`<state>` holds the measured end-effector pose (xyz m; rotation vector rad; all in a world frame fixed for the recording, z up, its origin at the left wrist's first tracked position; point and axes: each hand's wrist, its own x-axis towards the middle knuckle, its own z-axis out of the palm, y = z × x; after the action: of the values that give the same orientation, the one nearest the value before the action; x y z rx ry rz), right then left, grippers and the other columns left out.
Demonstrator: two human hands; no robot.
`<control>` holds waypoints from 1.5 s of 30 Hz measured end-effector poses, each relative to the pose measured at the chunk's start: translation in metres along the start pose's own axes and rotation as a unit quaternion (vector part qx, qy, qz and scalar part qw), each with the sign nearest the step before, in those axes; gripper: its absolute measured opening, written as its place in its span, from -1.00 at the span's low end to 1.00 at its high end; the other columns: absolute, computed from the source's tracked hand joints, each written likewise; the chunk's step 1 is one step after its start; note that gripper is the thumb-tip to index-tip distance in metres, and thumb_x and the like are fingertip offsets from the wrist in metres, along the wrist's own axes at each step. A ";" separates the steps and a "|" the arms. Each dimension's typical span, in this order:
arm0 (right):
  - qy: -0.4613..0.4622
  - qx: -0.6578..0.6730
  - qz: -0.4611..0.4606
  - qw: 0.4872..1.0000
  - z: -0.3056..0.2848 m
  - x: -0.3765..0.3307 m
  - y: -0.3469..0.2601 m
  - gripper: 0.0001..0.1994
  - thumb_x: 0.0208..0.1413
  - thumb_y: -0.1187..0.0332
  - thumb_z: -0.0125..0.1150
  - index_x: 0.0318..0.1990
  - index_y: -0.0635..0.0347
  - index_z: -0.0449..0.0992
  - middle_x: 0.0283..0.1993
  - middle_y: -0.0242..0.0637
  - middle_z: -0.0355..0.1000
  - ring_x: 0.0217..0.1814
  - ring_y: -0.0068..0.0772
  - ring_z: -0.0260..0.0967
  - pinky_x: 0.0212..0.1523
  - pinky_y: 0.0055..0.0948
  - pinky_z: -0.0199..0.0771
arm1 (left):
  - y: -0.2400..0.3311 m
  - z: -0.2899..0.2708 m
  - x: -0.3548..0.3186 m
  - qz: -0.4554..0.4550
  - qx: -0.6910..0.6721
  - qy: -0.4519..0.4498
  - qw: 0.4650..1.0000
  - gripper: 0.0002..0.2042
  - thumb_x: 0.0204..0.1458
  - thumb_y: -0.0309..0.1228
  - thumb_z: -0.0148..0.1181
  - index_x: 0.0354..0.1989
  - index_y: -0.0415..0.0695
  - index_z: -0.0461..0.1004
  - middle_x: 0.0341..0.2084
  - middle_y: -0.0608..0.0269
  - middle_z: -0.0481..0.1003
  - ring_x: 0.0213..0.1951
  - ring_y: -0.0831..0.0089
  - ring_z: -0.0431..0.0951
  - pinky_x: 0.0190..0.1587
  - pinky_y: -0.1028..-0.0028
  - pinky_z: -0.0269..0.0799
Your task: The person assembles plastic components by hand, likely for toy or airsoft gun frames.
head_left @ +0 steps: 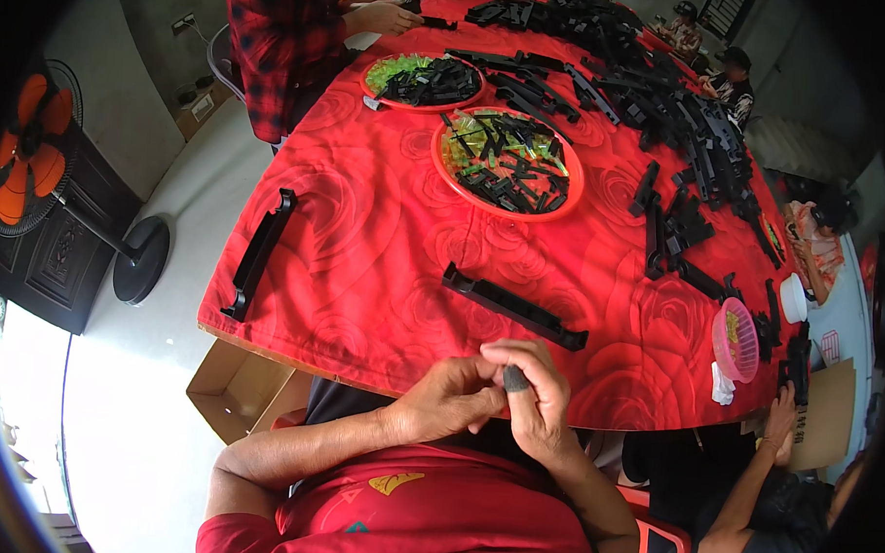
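Closest to us, our left hand [448, 399] and right hand [536, 397] meet just off the near edge of the table, over our lap. The right hand is curled, with a small dark grey rubber-like cap [515, 378] sitting on one fingertip; the left hand's fingers pinch at that cap, closed on it. Because the hands hang clear of the tabletop, we judge the cap could slip off and drop to the floor if the pinch loosens.

Just beyond the hands lies a long black plastic rail with raised ends [513, 306], flat on the red rose-patterned tablecloth [366, 235] and near the edge; a careless reach could nudge it off. A second long black plastic bar [260, 253] lies at the cloth's left border, even likelier to fall.

Further out, a round red tray of small black and yellow-green plastic pieces [506, 162] sits mid-table, with a second similar red tray [423, 80] behind it. A heap of black plastic parts [653, 99] runs along the far right; it could tangle or slide. A small pink plastic basket [736, 338] stands at the right edge.
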<state>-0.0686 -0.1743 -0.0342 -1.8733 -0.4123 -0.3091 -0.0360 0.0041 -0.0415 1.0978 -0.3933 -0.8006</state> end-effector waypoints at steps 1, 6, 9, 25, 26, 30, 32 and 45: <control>0.001 0.000 0.003 1.000 -0.001 0.004 0.002 -0.76 0.31 0.58 0.06 0.03 0.32 0.60 -0.02 -0.09 0.57 0.01 -0.12 0.52 0.06 -0.27 0.50 | 0.004 0.000 -0.002 -0.003 -0.002 -0.001 1.000 -0.79 0.31 -0.29 0.29 -0.08 -0.17 0.57 -0.46 0.40 0.49 -0.49 0.66 0.48 -0.47 0.58 0.36; 0.035 -0.136 -0.032 0.990 -0.004 0.000 0.015 -0.61 0.11 0.68 0.08 0.11 0.31 0.57 -0.14 -0.04 0.57 -0.18 -0.02 0.52 -0.13 -0.20 0.54 | 0.011 -0.007 -0.002 0.254 0.434 0.142 0.853 -0.75 0.15 -0.47 0.41 -0.03 -0.19 0.58 -0.36 0.18 0.57 -0.34 0.42 0.64 -0.38 0.44 0.52; 0.067 -0.160 -0.090 0.981 -0.001 0.004 0.020 -0.52 0.00 0.74 0.12 0.13 0.33 0.55 -0.25 -0.07 0.58 -0.35 -0.06 0.52 -0.29 -0.25 0.55 | 0.009 -0.008 -0.003 0.258 0.481 0.131 0.828 -0.74 0.05 -0.54 0.44 -0.07 -0.20 0.60 -0.26 0.09 0.61 -0.32 0.23 0.67 -0.35 0.36 0.59; 0.054 -0.346 -0.173 0.920 0.000 -0.003 0.015 -0.47 -0.13 0.65 0.37 0.12 0.30 0.59 -0.49 -0.37 0.45 -0.53 -0.37 0.40 -0.46 -0.35 0.47 | 0.021 -0.012 -0.008 0.222 0.553 0.082 0.799 -0.77 0.05 -0.45 0.46 -0.14 -0.17 0.62 -0.34 0.14 0.58 -0.43 0.23 0.66 -0.44 0.32 0.59; 0.051 -0.352 -0.176 0.918 0.001 -0.003 0.015 -0.47 -0.13 0.64 0.39 0.12 0.30 0.59 -0.51 -0.38 0.41 -0.54 -0.38 0.38 -0.46 -0.36 0.46 | 0.021 -0.013 -0.008 0.224 0.557 0.075 0.796 -0.77 0.04 -0.43 0.46 -0.15 -0.16 0.60 -0.35 0.15 0.55 -0.45 0.23 0.65 -0.47 0.31 0.56; 0.046 -0.356 -0.178 0.916 0.001 -0.004 0.014 -0.48 -0.10 0.62 0.39 0.13 0.30 0.59 -0.53 -0.40 0.39 -0.54 -0.38 0.38 -0.46 -0.38 0.46 | 0.018 -0.009 -0.007 0.245 0.609 0.080 0.750 -0.75 0.03 -0.39 0.48 -0.19 -0.17 0.55 -0.40 0.18 0.48 -0.49 0.24 0.60 -0.51 0.29 0.51; 0.047 -0.332 -0.185 0.924 0.001 -0.002 0.011 -0.49 -0.08 0.60 0.39 0.14 0.28 0.59 -0.53 -0.40 0.38 -0.53 -0.39 0.38 -0.45 -0.37 0.46 | 0.018 -0.007 -0.007 0.299 0.610 0.068 0.731 -0.78 0.13 -0.33 0.37 -0.25 -0.17 0.47 -0.42 0.15 0.40 -0.51 0.18 0.57 -0.53 0.25 0.50; 0.054 0.045 0.107 0.992 -0.001 -0.004 0.019 -0.70 0.40 0.40 0.22 0.19 0.32 0.52 -0.27 -0.24 0.56 -0.28 -0.45 0.53 -0.22 -0.42 0.54 | 0.000 0.002 -0.004 0.269 0.437 0.145 0.846 -0.78 0.17 -0.41 0.40 -0.10 -0.20 0.54 -0.30 0.08 0.55 -0.44 0.36 0.64 -0.47 0.46 0.53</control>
<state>-0.0646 -0.1813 -0.0518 -1.7852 -0.1481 -0.2419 -0.0400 0.0054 -0.0405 1.8092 -0.8039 0.1085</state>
